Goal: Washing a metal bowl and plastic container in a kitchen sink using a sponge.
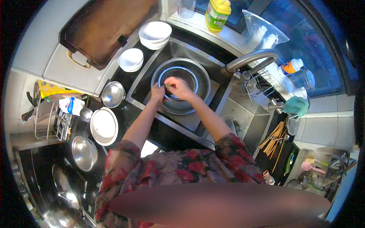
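Observation:
My left hand [158,93] and my right hand [180,87] meet over the wide metal basin [203,74] in the left sink bowl. Between their fingertips they pinch a small greenish-brown item [167,85], too small and blurred to name. Inside the basin is a round vessel with a pale bluish rim [178,68]; dark contents show within it, partly hidden by my hands. My right fingers are bent over the item, and my left hand supports it from the left side.
A curved metal faucet [251,55] reaches over the sink's right side. White bowls [154,34] and smaller stacked bowls [130,58] stand at the upper left. Nearer are a metal bowl [113,94] and a white lidded dish [104,126]. Chopsticks [273,136] lie at the right.

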Tool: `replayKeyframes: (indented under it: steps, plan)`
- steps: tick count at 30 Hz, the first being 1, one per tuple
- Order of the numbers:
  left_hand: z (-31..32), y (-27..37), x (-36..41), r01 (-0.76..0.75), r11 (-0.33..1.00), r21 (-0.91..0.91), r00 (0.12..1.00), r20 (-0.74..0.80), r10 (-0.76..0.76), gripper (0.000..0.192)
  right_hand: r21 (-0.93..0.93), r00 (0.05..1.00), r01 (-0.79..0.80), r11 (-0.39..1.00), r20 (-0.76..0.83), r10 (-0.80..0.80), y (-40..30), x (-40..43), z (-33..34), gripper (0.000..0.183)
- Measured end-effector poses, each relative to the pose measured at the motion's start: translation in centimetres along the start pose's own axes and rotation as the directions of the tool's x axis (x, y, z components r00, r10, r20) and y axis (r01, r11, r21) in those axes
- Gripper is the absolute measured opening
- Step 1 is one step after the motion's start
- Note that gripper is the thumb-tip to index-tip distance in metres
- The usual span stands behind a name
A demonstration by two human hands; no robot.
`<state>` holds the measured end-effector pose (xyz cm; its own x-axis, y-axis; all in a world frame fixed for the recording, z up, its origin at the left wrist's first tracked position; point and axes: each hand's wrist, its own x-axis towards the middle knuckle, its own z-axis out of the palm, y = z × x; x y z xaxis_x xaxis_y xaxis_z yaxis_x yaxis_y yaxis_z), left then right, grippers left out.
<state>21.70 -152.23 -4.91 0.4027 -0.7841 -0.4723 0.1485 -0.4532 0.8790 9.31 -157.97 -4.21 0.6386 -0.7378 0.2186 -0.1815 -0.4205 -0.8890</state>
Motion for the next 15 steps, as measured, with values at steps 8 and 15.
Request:
replayKeyframes:
  steps: [8,15]
  plan:
    - [-0.1,1.1,-2.1,-0.029,1.000,0.009,0.979,0.202,0.026,0.024,-0.540,0.962,-0.055,0.840,-0.253,-0.100,1.4,3.3,-2.4,0.017]
    - [-1.5,0.9,-1.8,-0.290,0.957,0.005,0.956,0.052,0.289,0.034,0.039,0.989,-0.125,0.991,-0.081,0.128,1.3,1.0,2.1,0.034]
